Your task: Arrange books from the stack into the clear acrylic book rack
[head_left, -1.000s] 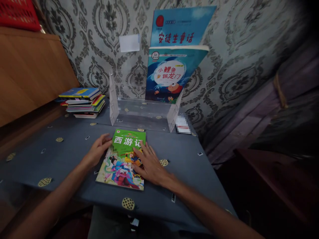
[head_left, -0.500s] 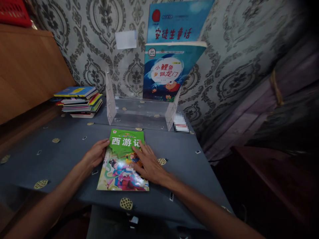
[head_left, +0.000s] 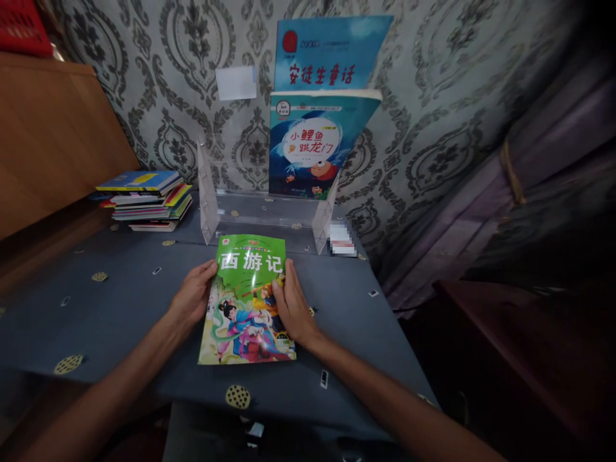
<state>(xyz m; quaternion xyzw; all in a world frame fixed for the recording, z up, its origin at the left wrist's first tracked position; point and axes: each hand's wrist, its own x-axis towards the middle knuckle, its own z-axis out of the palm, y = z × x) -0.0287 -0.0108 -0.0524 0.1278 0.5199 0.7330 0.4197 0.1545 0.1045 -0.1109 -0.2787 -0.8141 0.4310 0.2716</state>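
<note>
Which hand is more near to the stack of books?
Left. The left hand touches the green book's left edge, nearer the stack of books; the right hand touches its right edge, farther away.

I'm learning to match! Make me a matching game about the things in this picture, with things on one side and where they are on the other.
Things:
1. Green-topped book
2. Stack of books
3. Clear stand
4. Red basket

Places:
A. On the blue tablecloth, left of the stand
B. Between the left hand and right hand
C. Top left corner, above the wooden panel
D. Holding two blue books up

Pairs: 1-B, 2-A, 3-D, 4-C
</note>
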